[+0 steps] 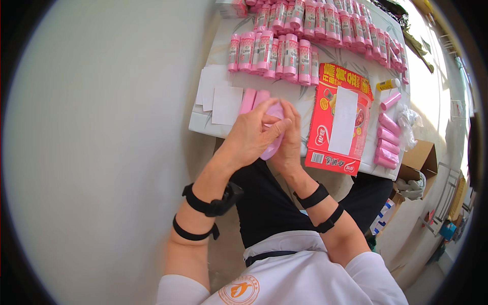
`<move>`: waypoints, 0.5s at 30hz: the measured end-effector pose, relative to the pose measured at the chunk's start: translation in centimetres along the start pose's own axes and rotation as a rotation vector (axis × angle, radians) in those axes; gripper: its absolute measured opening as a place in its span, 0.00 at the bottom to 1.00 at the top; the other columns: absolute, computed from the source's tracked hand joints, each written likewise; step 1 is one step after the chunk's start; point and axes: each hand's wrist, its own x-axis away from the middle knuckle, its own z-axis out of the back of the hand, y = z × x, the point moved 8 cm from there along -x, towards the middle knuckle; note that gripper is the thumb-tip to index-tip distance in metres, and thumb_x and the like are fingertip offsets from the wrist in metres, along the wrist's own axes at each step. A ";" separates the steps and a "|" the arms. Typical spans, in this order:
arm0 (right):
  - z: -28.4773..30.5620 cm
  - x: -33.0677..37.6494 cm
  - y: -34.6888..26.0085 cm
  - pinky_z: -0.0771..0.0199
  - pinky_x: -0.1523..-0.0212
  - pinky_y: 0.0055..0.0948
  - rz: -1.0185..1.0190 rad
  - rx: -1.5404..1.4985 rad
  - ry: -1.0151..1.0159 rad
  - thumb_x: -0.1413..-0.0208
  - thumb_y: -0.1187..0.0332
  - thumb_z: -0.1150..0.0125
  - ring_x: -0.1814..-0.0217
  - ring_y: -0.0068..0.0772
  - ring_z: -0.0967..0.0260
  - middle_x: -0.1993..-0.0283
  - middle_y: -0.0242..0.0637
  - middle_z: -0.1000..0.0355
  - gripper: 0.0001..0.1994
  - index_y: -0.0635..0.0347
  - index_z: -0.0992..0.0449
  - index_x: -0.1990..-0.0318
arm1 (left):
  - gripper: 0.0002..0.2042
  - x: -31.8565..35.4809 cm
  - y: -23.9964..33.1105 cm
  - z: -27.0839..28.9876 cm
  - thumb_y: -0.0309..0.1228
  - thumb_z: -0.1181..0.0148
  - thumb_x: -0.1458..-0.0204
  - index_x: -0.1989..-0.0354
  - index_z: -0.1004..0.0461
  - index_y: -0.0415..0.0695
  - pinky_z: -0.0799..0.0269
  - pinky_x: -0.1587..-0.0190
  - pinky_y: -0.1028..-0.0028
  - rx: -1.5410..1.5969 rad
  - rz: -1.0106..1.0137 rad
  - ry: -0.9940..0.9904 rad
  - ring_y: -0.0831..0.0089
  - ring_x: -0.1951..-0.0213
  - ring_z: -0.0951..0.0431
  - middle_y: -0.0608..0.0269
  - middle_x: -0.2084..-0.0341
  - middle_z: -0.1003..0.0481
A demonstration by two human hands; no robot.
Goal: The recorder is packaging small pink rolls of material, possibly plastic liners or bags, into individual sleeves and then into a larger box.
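At the near edge of the table point(201, 121), a pink plastic piece point(273, 146) is held.
Left hand point(249, 129) and right hand point(291, 140) have fingers clamped on it; just beyond lie two pink rolls point(247, 100).

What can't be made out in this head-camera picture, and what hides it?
All in the head view:
Middle of the pink plastic: covered by the left hand and right hand.
Middle of the red carton: under the white paper strip.
Farthest labelled pink rolls: partly cut off by the top edge.
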 end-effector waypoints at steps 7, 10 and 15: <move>3.9 0.0 6.0 0.30 0.50 0.37 -0.089 0.172 0.162 0.59 0.80 0.37 0.48 0.48 0.33 0.51 0.47 0.32 0.13 0.61 0.24 0.62 | 0.16 0.4 -7.3 5.1 0.31 0.41 0.49 0.53 0.28 0.37 0.30 0.65 0.73 -0.280 0.141 0.428 0.74 0.73 0.25 0.60 0.68 0.23; 4.2 -0.1 6.7 0.31 0.48 0.34 -0.128 0.170 0.173 0.58 0.82 0.38 0.47 0.43 0.32 0.50 0.44 0.31 0.14 0.61 0.24 0.61 | 0.14 -1.3 -7.8 3.2 0.30 0.38 0.53 0.58 0.26 0.39 0.29 0.62 0.66 -0.578 0.033 0.433 0.64 0.65 0.23 0.61 0.68 0.24; 4.3 0.1 6.8 0.30 0.50 0.38 -0.078 0.197 0.145 0.56 0.78 0.39 0.48 0.50 0.33 0.51 0.50 0.32 0.12 0.62 0.25 0.61 | 0.13 -3.3 -7.9 0.4 0.32 0.36 0.56 0.64 0.26 0.39 0.30 0.59 0.62 -0.879 0.057 0.394 0.59 0.61 0.25 0.57 0.68 0.26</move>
